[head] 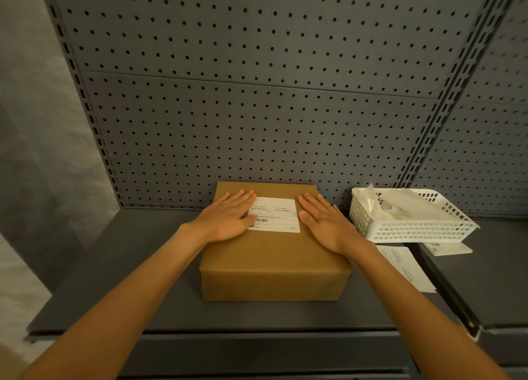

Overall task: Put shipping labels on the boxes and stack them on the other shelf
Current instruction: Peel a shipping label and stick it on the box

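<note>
A brown cardboard box (271, 259) lies flat on the dark grey shelf (137, 265), against the pegboard back. A white shipping label (278, 215) sits on the far part of its top. My left hand (228, 216) lies flat with straight fingers on the box top, covering the label's left edge. Flat on the box top just right of the label rests my right hand (325, 222), its thumb near the label's edge.
A white plastic basket (411, 228) with peeled backing paper stands to the right. Label sheets (405, 268) lie in front of it, another (445, 248) under its right corner. A grey pegboard (257, 108) backs the shelf. A second shelf (491, 279) adjoins on the right.
</note>
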Demonstrator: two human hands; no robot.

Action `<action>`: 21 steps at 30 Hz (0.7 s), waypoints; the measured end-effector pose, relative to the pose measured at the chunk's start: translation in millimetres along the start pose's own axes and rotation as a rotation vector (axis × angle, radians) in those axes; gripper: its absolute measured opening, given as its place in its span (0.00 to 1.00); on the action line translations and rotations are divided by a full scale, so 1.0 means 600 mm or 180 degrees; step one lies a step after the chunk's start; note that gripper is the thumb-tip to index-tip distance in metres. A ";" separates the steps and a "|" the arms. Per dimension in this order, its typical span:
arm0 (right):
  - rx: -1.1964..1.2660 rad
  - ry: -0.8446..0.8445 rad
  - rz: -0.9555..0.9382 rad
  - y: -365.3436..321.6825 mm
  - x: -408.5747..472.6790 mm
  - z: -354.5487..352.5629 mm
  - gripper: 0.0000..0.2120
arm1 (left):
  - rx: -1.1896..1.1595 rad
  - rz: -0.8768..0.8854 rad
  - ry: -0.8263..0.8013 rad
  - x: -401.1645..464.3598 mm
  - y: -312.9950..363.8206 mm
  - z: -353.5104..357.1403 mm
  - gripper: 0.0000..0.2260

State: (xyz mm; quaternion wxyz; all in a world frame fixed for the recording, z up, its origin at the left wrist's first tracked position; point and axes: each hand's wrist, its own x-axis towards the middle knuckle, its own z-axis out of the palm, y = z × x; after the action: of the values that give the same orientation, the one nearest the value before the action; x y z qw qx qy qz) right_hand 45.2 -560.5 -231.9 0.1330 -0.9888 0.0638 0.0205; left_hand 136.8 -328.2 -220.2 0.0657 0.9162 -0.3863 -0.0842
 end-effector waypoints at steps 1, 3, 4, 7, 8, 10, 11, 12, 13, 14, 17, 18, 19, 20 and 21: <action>0.0023 0.0010 0.0005 0.000 0.001 0.001 0.25 | -0.0008 0.0046 -0.0039 -0.006 0.000 -0.002 0.27; 0.0056 0.0035 0.0000 0.000 0.001 0.002 0.25 | 0.0018 0.0129 -0.0091 -0.025 0.003 -0.003 0.27; 0.0064 0.0045 -0.0001 0.000 0.002 0.002 0.25 | 0.0027 0.0172 -0.0104 -0.038 0.006 -0.001 0.27; 0.0067 0.0051 -0.0004 0.000 0.002 0.004 0.25 | 0.0020 0.0281 -0.0096 -0.072 0.015 0.011 0.27; 0.0075 0.0043 -0.0005 -0.001 0.002 0.004 0.25 | 0.0019 0.0286 -0.0074 -0.079 0.017 0.015 0.27; 0.0037 0.0011 0.0030 -0.003 0.002 0.001 0.25 | 0.0004 0.0249 -0.0012 -0.084 0.019 0.019 0.26; -0.0047 -0.0010 0.0069 -0.005 0.001 -0.003 0.25 | -0.0007 0.0229 0.0013 -0.084 0.020 0.019 0.26; -0.0168 -0.0025 0.0108 -0.010 0.001 -0.005 0.26 | -0.0013 0.0214 0.0030 -0.084 0.022 0.019 0.26; -0.0287 -0.0018 0.0126 -0.020 0.000 -0.008 0.26 | -0.0011 0.0208 0.0039 -0.083 0.023 0.020 0.26; -0.0362 0.0003 0.0092 -0.035 -0.002 -0.009 0.27 | -0.0006 0.0202 0.0045 -0.082 0.023 0.020 0.26; -0.0389 -0.0056 -0.0283 -0.104 -0.010 0.004 0.27 | 0.0008 0.0172 0.0052 -0.082 0.024 0.020 0.26; -0.0380 -0.0124 -0.0378 -0.121 -0.014 0.012 0.27 | 0.0013 0.0172 0.0043 -0.083 0.025 0.019 0.26; -0.0366 -0.0171 -0.0423 -0.128 -0.018 0.019 0.26 | 0.0015 0.0173 0.0035 -0.083 0.025 0.019 0.26; -0.0358 -0.0188 -0.0439 -0.125 -0.021 0.021 0.26 | 0.0007 0.0170 0.0036 -0.084 0.024 0.019 0.26; -0.0362 -0.0200 -0.0437 -0.113 -0.024 0.018 0.25 | -0.0003 0.0164 0.0040 -0.084 0.023 0.019 0.26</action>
State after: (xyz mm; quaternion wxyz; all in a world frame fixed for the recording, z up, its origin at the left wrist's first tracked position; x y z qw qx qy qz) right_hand 39.8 -491.2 -223.6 0.0798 -0.9957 -0.0096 0.0459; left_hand 90.1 -302.3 -223.6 0.0706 0.9064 -0.4094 -0.0769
